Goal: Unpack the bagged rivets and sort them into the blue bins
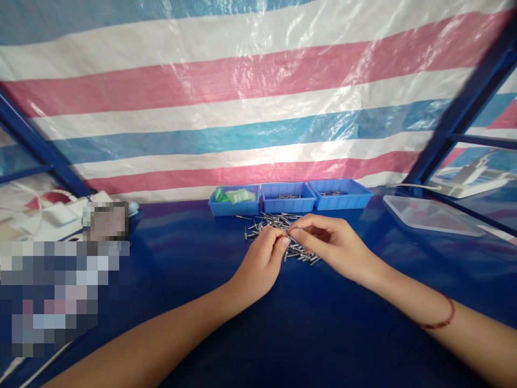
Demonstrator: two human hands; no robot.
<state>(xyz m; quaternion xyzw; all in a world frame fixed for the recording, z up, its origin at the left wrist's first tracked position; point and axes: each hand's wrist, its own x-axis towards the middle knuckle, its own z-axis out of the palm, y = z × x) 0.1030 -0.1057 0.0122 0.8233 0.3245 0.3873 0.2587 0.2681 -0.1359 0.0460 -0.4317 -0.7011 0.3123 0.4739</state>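
A loose heap of small metal nails (270, 222) lies on the dark blue table (307, 323), just in front of three blue bins. My left hand (260, 261) and my right hand (329, 242) meet over the near side of the heap. Both pinch with thumb and fingertips at the same spot, where a thin nail (287, 235) shows between them. More nails (302, 254) lie under and beside my right hand. A red string bracelet circles my right forearm (442, 318).
Three blue bins stand at the table's back: the left bin (234, 200) holds green plastic pieces, the middle bin (287, 198) and right bin (341, 195) hold nails. A clear plastic tray (428, 214) lies at the right. A striped tarpaulin hangs behind.
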